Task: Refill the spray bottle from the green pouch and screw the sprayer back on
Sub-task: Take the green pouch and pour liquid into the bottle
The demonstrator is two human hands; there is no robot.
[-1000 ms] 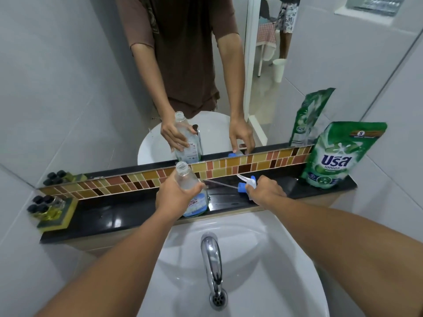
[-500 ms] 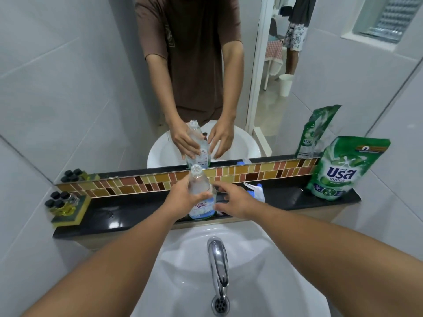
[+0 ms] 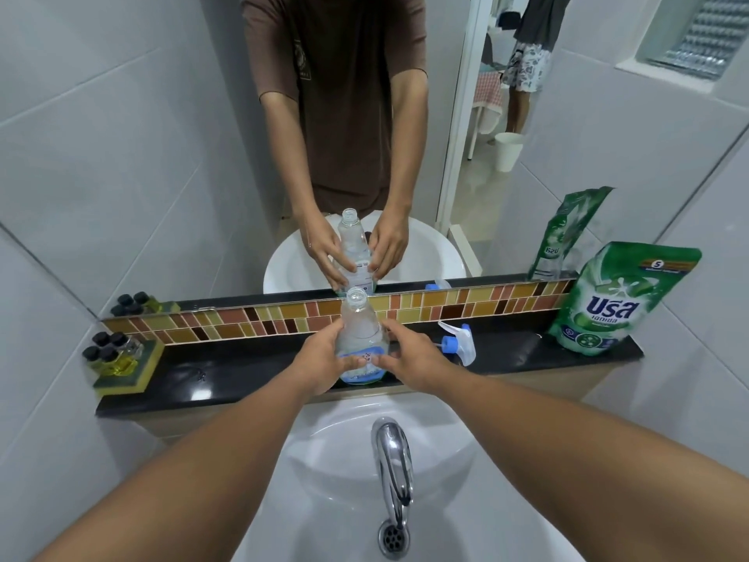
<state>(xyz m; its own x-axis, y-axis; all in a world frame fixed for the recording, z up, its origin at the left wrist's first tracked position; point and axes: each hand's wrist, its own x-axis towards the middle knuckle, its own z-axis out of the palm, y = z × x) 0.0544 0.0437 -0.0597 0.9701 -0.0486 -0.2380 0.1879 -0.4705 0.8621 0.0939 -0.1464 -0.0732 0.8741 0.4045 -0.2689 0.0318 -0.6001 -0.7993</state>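
Observation:
A clear spray bottle (image 3: 359, 327) with a blue label stands upright on the black shelf (image 3: 227, 371), its neck uncapped. My left hand (image 3: 318, 361) wraps its left side and my right hand (image 3: 409, 356) touches its right side, fingertips meeting over the label. The white and blue sprayer (image 3: 458, 342) lies on the shelf just right of my right hand. The green pouch (image 3: 608, 302) stands upright at the shelf's right end, leaning against the mirror.
Several small black-capped bottles (image 3: 111, 352) sit on a green tray at the shelf's left end. A white sink (image 3: 324, 488) with a chrome tap (image 3: 391, 464) lies below the shelf. The mirror (image 3: 162, 135) behind reflects a person and the bottle.
My right hand set the sprayer down on the shelf and moved left onto the bottle. The bottle now stands on the shelf between both hands.

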